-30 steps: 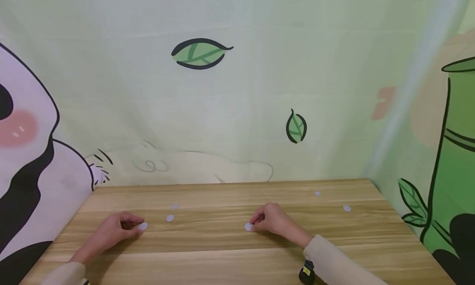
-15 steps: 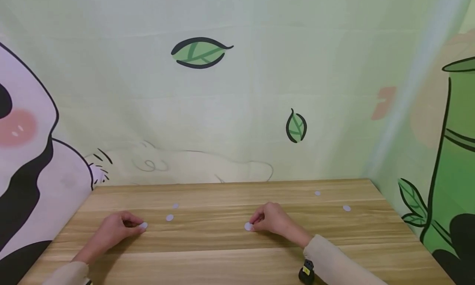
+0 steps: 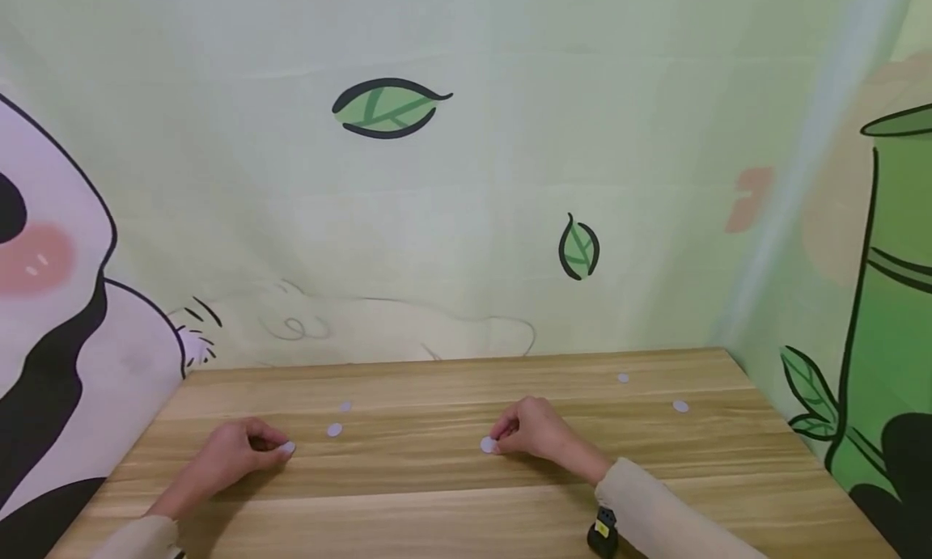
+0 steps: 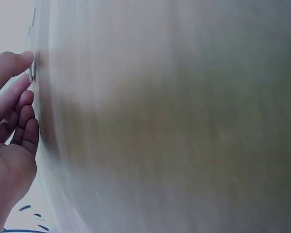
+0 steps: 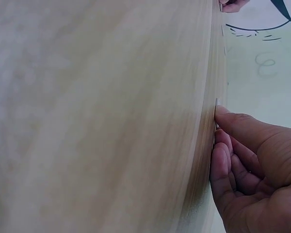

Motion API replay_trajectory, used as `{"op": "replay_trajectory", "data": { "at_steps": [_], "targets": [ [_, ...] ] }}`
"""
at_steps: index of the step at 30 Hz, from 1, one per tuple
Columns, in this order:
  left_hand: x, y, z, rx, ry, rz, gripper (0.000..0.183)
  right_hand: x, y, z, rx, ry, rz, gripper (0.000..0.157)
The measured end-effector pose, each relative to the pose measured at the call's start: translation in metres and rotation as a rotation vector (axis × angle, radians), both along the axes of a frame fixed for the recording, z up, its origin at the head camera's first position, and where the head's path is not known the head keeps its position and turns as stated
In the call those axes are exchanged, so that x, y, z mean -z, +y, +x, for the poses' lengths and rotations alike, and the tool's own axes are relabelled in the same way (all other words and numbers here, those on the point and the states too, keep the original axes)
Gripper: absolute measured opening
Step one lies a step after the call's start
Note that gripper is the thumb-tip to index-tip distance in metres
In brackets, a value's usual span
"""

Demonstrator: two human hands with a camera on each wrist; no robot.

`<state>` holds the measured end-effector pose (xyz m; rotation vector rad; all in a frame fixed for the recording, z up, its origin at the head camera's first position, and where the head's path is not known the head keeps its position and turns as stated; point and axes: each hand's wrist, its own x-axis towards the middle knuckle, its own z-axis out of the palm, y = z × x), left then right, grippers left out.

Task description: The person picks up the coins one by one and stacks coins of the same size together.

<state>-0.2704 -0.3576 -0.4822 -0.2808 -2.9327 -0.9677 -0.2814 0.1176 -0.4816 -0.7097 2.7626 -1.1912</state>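
Head view: a light-brown, wood-grain bench point(image 3: 437, 518) spans the lower part of the frame. At lower left, the left hand point(image 3: 231, 455) has thumb and fingertips together, clamped on a small, flat, pale-lavender round disc point(image 3: 289, 447). Just right of lower centre, the right hand point(image 3: 537, 431) is clamped likewise on a second flat, pale-lavender disc point(image 3: 487, 445), whose left part projects from the fingertips. Loose round lavender discs lie on the bench: a near-left disc point(image 3: 335, 429) and a far-left disc point(image 3: 346, 407), close together, left of centre; a far-right disc point(image 3: 623, 378) and a near-right disc point(image 3: 680, 406), right of centre. Right arm: beige sleeve point(image 3: 658, 506), with a black device bearing a yellow patch point(image 3: 602, 532) at the wrist. Behind the bench, a pale-green printed backdrop point(image 3: 466, 219).

Left wrist view: the left hand occupies the left edge. Its disc shows edge-on between thumb and finger; contact with the bench cannot be told. Wood surface blurred.

Right wrist view: the right hand fills the lower right, thumb against its disc, also edge-on, close to the bench surface. The left hand shows partly at upper right.
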Motion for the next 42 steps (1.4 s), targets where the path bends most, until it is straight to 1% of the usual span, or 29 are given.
{"op": "replay_trajectory", "data": {
  "at_steps": [3,7,12,16,24,33,37,42],
  "targets": [
    [-0.002,0.005,-0.003,0.021,0.006,0.005,0.025,0.001,0.001,-0.001,-0.001,0.0,-0.002,0.01],
    [-0.008,0.013,-0.007,0.037,0.03,0.019,0.022,0.002,0.001,-0.002,-0.009,-0.003,-0.005,0.01],
    [-0.016,0.023,-0.009,0.06,0.044,-0.008,0.022,0.002,0.0,-0.002,-0.015,-0.001,-0.006,0.01],
    [-0.018,0.031,-0.013,0.073,0.044,-0.01,0.023,0.003,0.001,-0.002,-0.015,0.003,-0.007,0.01],
    [-0.026,0.049,-0.014,0.143,0.036,0.057,0.02,0.001,0.0,0.0,-0.018,0.001,-0.011,0.01],
    [-0.028,0.071,-0.023,0.199,0.071,0.077,0.02,0.002,0.001,-0.002,-0.019,0.001,-0.011,0.01],
    [-0.029,0.081,-0.028,0.212,0.069,0.089,0.021,0.002,0.001,-0.002,-0.016,-0.007,-0.015,0.01],
    [-0.029,0.092,-0.032,0.231,0.066,0.079,0.018,0.001,0.0,-0.002,-0.018,-0.021,-0.026,0.01]
  ]
}}
